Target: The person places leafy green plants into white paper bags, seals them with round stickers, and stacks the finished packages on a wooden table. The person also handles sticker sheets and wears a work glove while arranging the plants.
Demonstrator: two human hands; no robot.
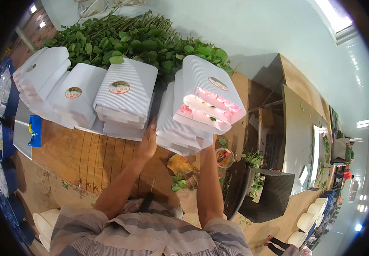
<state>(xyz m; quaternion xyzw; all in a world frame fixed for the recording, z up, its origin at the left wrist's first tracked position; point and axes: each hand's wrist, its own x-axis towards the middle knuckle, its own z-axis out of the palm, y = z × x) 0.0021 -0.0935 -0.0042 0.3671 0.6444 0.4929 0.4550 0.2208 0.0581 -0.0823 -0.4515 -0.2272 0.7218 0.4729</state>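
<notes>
My left hand (150, 141) lies along the left side of a bundle of flowers wrapped in white corrugated paper (180, 133), its fingers against the paper and partly hidden. At the bundle's right corner my right hand (210, 146) supports it from below; most of that hand is covered by the paper. Just beyond it, a stacked wrapped bundle (201, 77) with a round label shows pink flower heads (218, 100) at its near end. To the left of my hands lie more white wrapped bundles, among them a labelled one (127, 91) and another (78, 87).
Leafy green stems (137, 40) pile along the wall. A blue tape dispenser (35, 131) sits on the wooden table (95, 155). Near my right arm are a clear round container (224, 157) and a dark box-shaped stand (270, 194). Blue buckets (6, 145) line the left.
</notes>
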